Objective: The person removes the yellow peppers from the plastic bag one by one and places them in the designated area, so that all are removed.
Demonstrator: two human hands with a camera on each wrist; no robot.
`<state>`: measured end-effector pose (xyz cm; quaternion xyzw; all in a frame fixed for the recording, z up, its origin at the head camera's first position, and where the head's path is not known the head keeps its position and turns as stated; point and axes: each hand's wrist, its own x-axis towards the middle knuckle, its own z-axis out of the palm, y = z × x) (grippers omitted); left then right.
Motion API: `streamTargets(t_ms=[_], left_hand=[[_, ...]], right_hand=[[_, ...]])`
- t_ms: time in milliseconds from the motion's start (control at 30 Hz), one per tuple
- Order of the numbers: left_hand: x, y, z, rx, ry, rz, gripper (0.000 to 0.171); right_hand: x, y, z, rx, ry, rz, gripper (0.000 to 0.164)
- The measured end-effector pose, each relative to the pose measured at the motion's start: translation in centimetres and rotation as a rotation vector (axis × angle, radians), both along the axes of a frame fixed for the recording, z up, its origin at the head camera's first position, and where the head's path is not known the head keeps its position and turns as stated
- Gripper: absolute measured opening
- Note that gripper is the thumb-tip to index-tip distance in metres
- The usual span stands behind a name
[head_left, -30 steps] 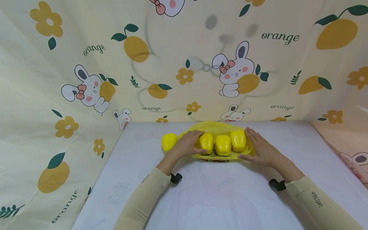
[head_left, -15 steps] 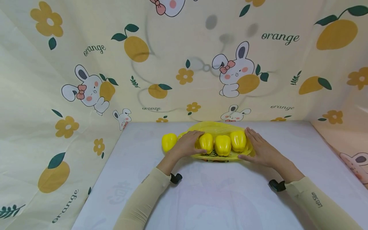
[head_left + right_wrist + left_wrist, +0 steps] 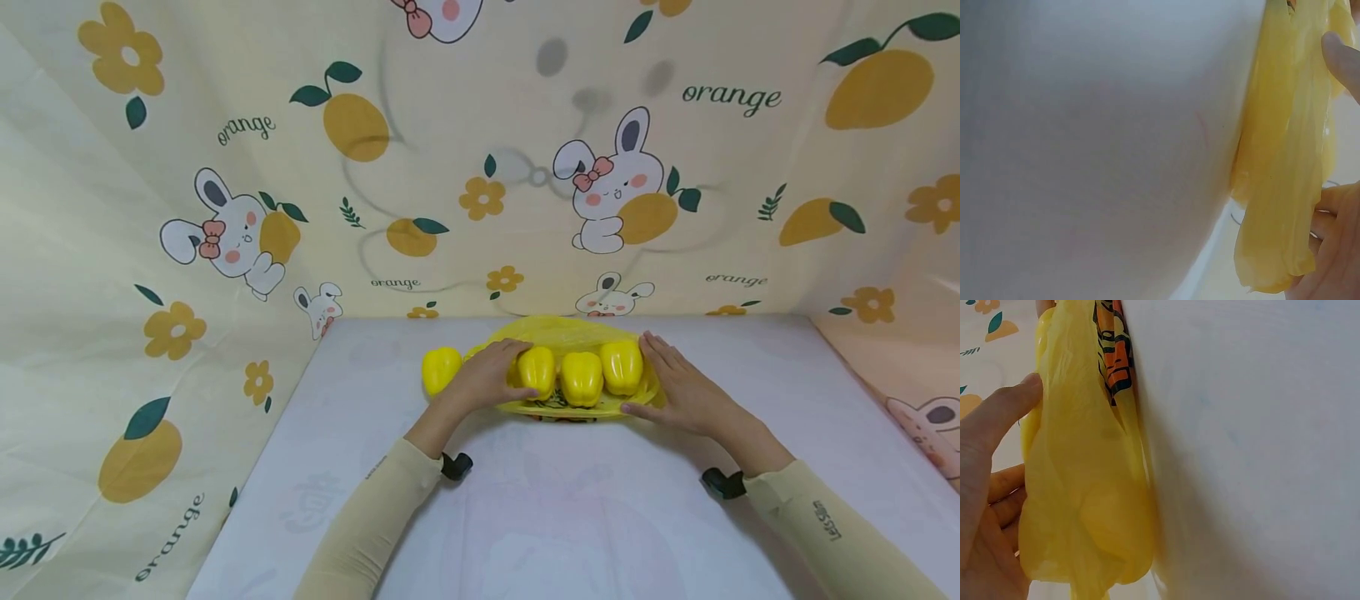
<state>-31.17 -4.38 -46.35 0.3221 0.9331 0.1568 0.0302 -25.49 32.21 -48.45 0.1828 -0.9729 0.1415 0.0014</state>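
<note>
A yellow plastic bag (image 3: 555, 329) lies flat toward the back of the table. Three yellow bell peppers show in a row on it: a left one (image 3: 537, 373), a middle one (image 3: 582, 379) and a right one (image 3: 622, 367). My left hand (image 3: 487, 375) rests over the bag's left part, thumb and forefinger bordering the left pepper. Beyond that hand, another pepper (image 3: 441, 372) sticks out at the far left. My right hand (image 3: 686, 392) lies at the bag's right end, fingers extended beside the right pepper, thumb at the front edge. In the left wrist view, the bag (image 3: 1085, 487) bulges over a rounded shape.
A white cloth covers the table (image 3: 540, 517). Behind it and at the sides hangs a cream curtain (image 3: 450, 83) printed with rabbits and oranges. Black straps with small devices sit at the left wrist (image 3: 456, 467) and the right wrist (image 3: 723, 483).
My left hand and forearm have shifted very slightly left. The right hand, the bag and the peppers look almost unmoved.
</note>
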Motion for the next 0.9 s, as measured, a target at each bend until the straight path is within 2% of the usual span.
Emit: streamTargets(t_ms=[500,900], left_hand=[[1.0,-1.3,1.2,0.101,-0.002,-0.019,0.088],[1.9,-2.9,2.1,0.122,0.042,0.0,0.088]], right_hand=[[0.0,-0.1,0.1,-0.009,0.011,0.0,0.129],[0.0,-0.2,0.0,0.005,0.008,-0.005,0.129]])
